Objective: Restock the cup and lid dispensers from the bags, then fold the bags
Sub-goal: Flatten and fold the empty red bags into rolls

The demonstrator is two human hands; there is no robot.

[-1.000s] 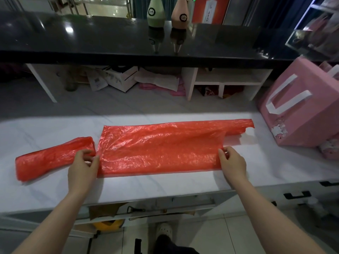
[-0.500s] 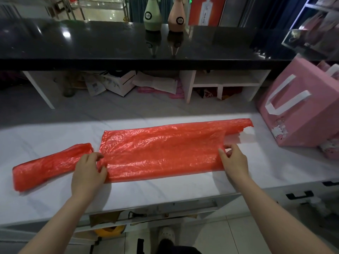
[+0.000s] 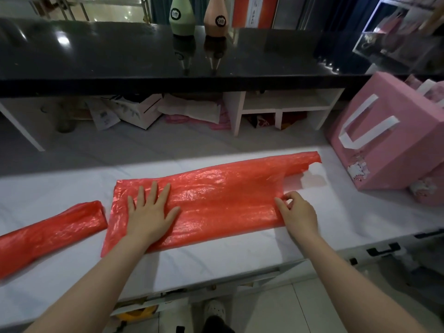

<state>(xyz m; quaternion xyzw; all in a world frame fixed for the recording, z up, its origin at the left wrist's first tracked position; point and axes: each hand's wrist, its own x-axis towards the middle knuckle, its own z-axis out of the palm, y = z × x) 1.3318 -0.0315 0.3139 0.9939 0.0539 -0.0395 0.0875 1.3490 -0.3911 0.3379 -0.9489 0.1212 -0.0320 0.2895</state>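
Observation:
A red plastic bag (image 3: 216, 198) lies spread flat across the white marble counter (image 3: 216, 255), its handle strip reaching to the far right. My left hand (image 3: 151, 212) lies flat on the bag's left part, fingers straight and spread, pressing it down. My right hand (image 3: 298, 210) pinches the bag's right edge between thumb and fingers. A second red bag (image 3: 48, 231), folded into a narrow strip, lies at the counter's left, apart from both hands.
A pink paper gift bag (image 3: 389, 145) with white handles stands at the right. A black raised counter (image 3: 192, 58) runs along the back with a green bottle (image 3: 181, 15) and a pink bottle (image 3: 215, 16). White shelves (image 3: 281, 104) and boxes sit beneath it.
My left hand has moved from the bag's left edge onto its surface and flattened out. My right hand stays at the right edge, which has lifted slightly.

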